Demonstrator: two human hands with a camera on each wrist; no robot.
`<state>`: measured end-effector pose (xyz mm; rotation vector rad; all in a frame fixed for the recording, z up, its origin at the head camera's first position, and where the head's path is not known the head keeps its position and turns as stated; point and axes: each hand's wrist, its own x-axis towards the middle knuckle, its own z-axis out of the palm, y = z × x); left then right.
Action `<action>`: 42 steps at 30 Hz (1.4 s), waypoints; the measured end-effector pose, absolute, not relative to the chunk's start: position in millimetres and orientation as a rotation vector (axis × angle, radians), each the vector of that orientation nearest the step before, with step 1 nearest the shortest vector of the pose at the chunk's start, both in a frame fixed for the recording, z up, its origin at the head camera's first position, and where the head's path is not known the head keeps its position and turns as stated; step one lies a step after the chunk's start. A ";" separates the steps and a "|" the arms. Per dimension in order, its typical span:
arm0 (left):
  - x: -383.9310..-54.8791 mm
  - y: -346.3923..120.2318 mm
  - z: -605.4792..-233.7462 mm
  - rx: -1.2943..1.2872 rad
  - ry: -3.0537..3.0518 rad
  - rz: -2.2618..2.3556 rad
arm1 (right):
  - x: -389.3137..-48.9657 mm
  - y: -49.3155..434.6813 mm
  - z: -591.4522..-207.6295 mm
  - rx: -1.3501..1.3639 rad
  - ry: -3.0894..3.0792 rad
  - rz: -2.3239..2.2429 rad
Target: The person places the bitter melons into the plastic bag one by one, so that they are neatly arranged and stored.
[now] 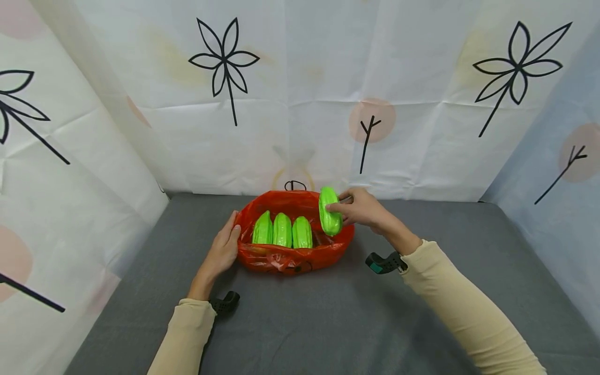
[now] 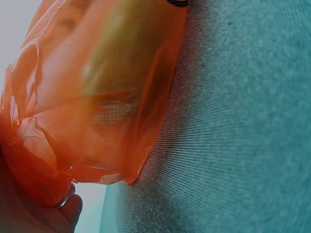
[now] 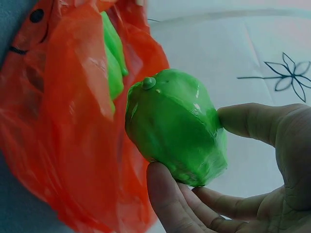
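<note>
A red plastic bag (image 1: 290, 260) stands with its mouth spread wide on the grey cloth. Inside it, side by side, are three bright green, ridged fruits shaped like star fruit, the middle one (image 1: 282, 230) among them. My left hand (image 1: 224, 250) holds the bag's left edge; in the left wrist view, its fingers (image 2: 72, 208) are partly hidden by the plastic. At the bag's right side, my right hand (image 1: 363, 209) pinches another green star fruit (image 1: 330, 212) above the rim. Thumb and fingertips press its sides in the right wrist view, where a small nub shows on the fruit (image 3: 175, 126).
Grey cloth (image 1: 300, 323) covers the table. White sheets with drawn plants (image 1: 319, 135) hang behind it and at both sides, the back one close behind the bag. Dark bands (image 1: 385, 263) sit at both wrists.
</note>
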<state>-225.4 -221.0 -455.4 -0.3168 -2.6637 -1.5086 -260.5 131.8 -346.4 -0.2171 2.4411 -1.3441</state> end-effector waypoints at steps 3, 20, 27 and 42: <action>-225.5 -221.2 -455.6 -0.314 -2.666 -1.515 | -261.1 126.0 -352.1 -0.227 2.445 -1.324; -228.0 -220.8 -457.7 -0.307 -2.670 -1.520 | -259.7 113.8 -373.5 -0.293 2.547 -1.113; -227.3 -220.8 -457.1 -0.316 -2.663 -1.517 | -261.4 107.8 -381.5 -0.335 2.611 -0.995; -227.4 -220.1 -457.6 -0.324 -2.657 -1.520 | -262.8 102.2 -389.4 -0.356 2.643 -0.903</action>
